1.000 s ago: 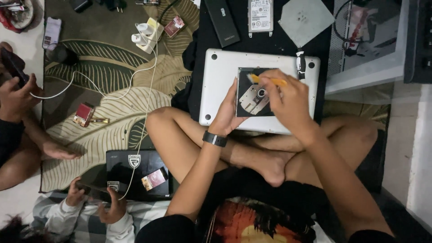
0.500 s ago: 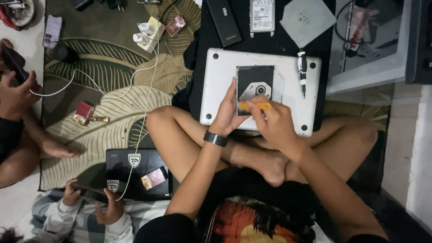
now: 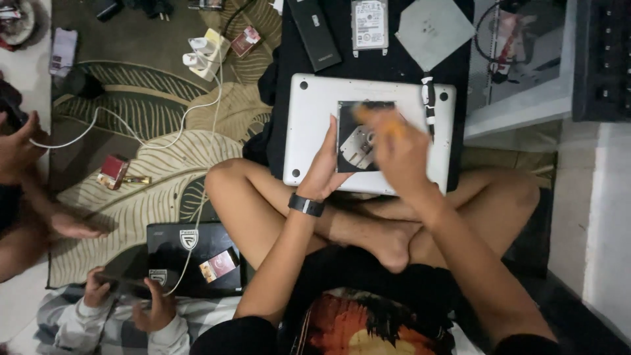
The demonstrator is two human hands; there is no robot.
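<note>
Under our left hand (image 3: 327,172), which lies open steadying the drive (image 3: 358,141) on the upturned laptop (image 3: 315,125), our blurred right hand (image 3: 399,154) grips a yellow screwdriver (image 3: 376,120) that could slip and gouge it

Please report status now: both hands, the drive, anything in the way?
Left hand steadies drive on laptop. Right hand, blurred, grips orange tool over it. Screwdriver lies beside, not blocking.
</note>
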